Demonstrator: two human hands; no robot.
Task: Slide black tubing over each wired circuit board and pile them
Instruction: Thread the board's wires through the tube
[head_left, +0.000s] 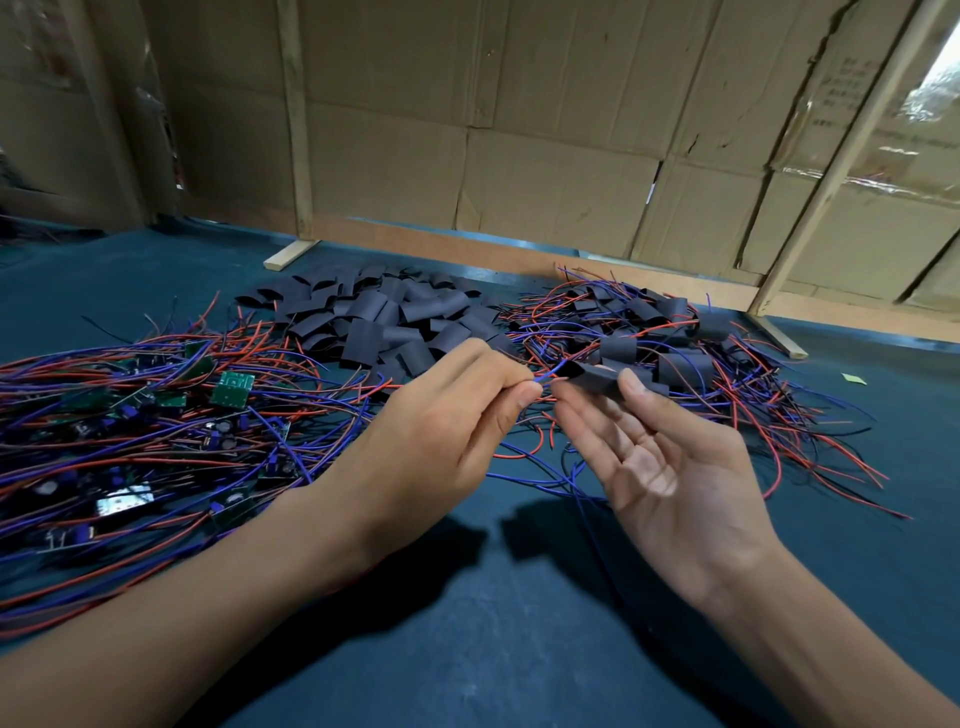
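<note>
Far left of the left hand, a tangle of bare green circuit boards (232, 388) with red and blue wires, spread over the dark blue table (519, 649); beyond both hands, a heap of loose black tubing pieces (374, 322). Left hand (436, 431) with fingers curled, pinching the wire ends (545, 375) between thumb and forefinger, right at the mouth of the black tube (597, 378); right hand (660, 467) palm up, fingers mostly straight, pinching that tube at the fingertips against the thumb. Beyond and right of the right hand, a pile of sleeved boards (670, 358) with trailing wires, backed by a cardboard wall (519, 130).
</note>
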